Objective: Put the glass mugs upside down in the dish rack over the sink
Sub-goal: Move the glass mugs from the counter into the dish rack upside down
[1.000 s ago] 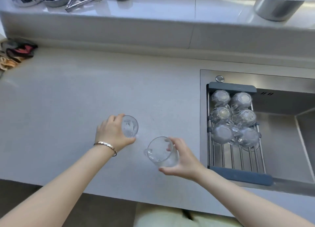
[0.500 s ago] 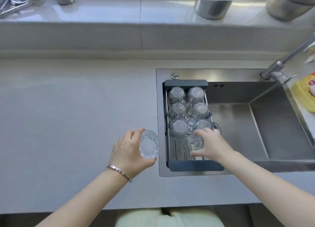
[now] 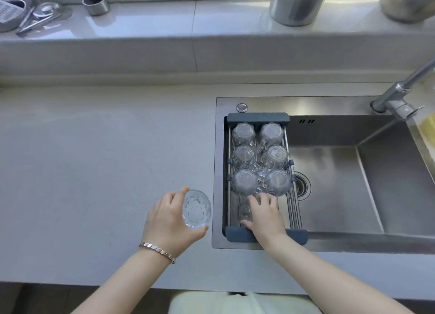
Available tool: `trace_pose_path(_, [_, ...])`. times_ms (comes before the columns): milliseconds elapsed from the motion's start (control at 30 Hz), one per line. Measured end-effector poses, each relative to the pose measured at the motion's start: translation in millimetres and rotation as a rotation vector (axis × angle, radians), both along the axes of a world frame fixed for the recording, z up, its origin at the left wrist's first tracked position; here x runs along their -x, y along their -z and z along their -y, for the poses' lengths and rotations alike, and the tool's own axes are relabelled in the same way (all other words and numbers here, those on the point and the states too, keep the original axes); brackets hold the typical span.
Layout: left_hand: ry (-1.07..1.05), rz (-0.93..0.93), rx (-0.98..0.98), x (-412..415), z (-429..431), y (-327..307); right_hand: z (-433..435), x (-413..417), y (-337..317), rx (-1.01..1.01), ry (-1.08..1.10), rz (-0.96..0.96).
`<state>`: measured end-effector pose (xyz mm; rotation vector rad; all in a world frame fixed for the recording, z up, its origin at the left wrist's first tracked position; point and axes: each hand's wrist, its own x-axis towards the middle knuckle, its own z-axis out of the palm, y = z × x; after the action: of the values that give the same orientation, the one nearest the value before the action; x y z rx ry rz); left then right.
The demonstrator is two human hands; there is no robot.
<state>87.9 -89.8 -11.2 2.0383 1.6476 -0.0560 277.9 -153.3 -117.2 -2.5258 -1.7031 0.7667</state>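
Note:
A dish rack [image 3: 257,117] with grey end bars spans the left of the steel sink [image 3: 334,191]. Several glass mugs [image 3: 244,180] stand upside down in it, in two columns. My right hand [image 3: 264,213] reaches into the rack's near end and covers a further glass mug [image 3: 244,211], fingers wrapped over it; most of that mug is hidden. My left hand [image 3: 168,221] holds another glass mug [image 3: 196,209] above the counter, just left of the sink's edge, its mouth or base facing the camera.
A tap [image 3: 400,94] rises at the sink's back right, a yellow item [image 3: 427,130] beside it. The drain [image 3: 302,187] lies right of the rack. The raised ledge behind carries steel pots [image 3: 295,9], a small steel cup [image 3: 96,4] and utensils [image 3: 35,17].
My right hand carried its mug from above the counter into the rack's near end and lowered it there. My left hand brought its mug rightward, close to the sink. The view swung right.

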Motion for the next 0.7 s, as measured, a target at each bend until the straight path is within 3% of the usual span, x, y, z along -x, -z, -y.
trace_pose_path(267, [0.012,-0.013,0.051,-21,2,-4,7,-22,-16,-0.189,0.171,-0.526])
trace_pose_path(400, [-0.163,0.209,0.283,-49,-4,-18,35,-41,-47,-0.289,0.077,-0.771])
trace_pose_path(467, [-0.29,0.39,0.515,-73,-4,-21,47,-41,-64,-0.384,-0.066,-0.775])
trace_pose_path(533, [-0.369,0.465,0.755,-97,-1,-21,55,-45,-69,-0.538,-0.164,-0.648])
trace_pose_path(600, [-0.38,0.435,0.96,-116,1,-19,60,-58,-72,-0.655,-0.125,-0.546])
trace_pose_path(700, [-0.292,0.422,1.045,-134,-1,-5,66,-78,-82,-0.568,0.034,-0.488])
